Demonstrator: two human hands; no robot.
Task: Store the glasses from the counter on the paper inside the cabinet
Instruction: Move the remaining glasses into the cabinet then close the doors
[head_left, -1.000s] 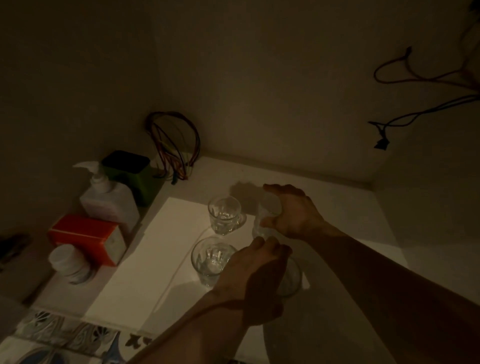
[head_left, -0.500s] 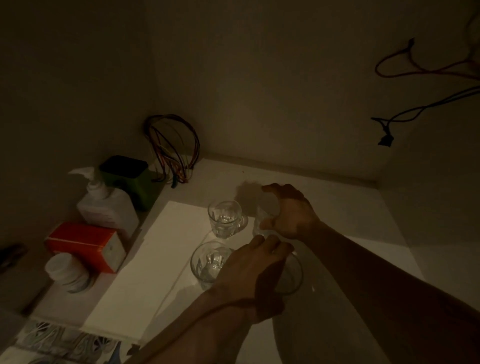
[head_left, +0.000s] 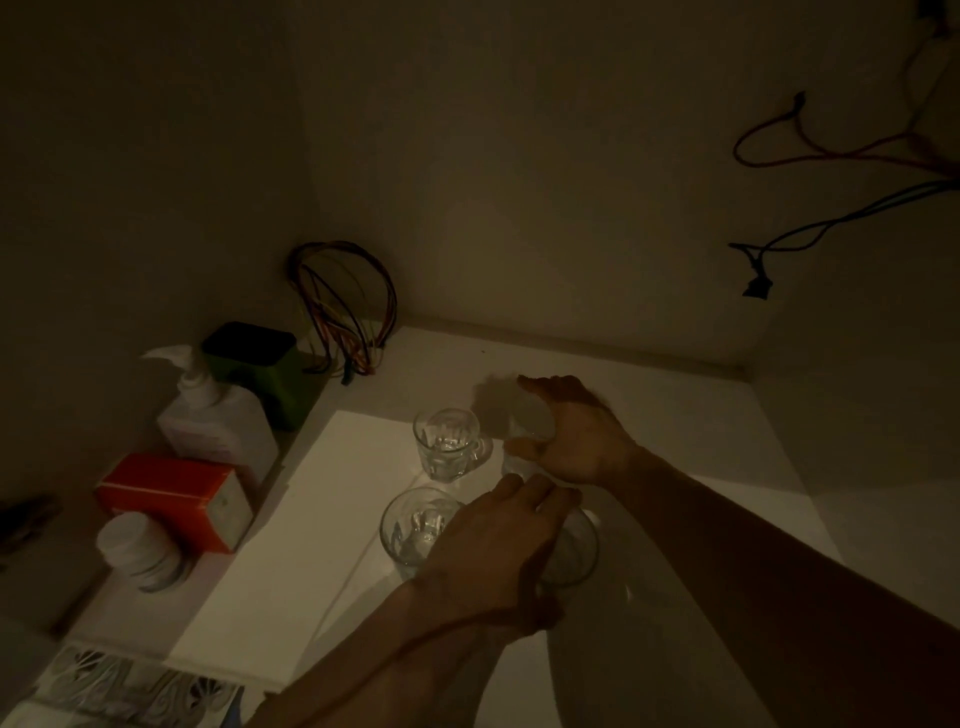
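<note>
Inside cabinet, on paper (head_left: 332, 525) | right hand (head_left: 576, 436) grasping rear glass (head_left: 519, 447), left hand (head_left: 498, 551) grasping front glass (head_left: 571, 551) | likely fragile, slippery; best gripped around walls.

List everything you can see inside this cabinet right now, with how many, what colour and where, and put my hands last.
glasses: four, clear, on the shelf; two free on the white paper, two under the hands.
paper: one sheet, white, flat on the shelf floor.
pump bottle: one, white, left side.
green box: one, green with a dark top, back left.
red box: one, red, left, in front of the pump bottle.
white jar: one, white, front left.
wire bundle: one, multicoloured, back corner.
loose wires: a few, red and dark, on the right wall.
left hand: over the near right glass.
right hand: wrapped round the far right glass.
</note>
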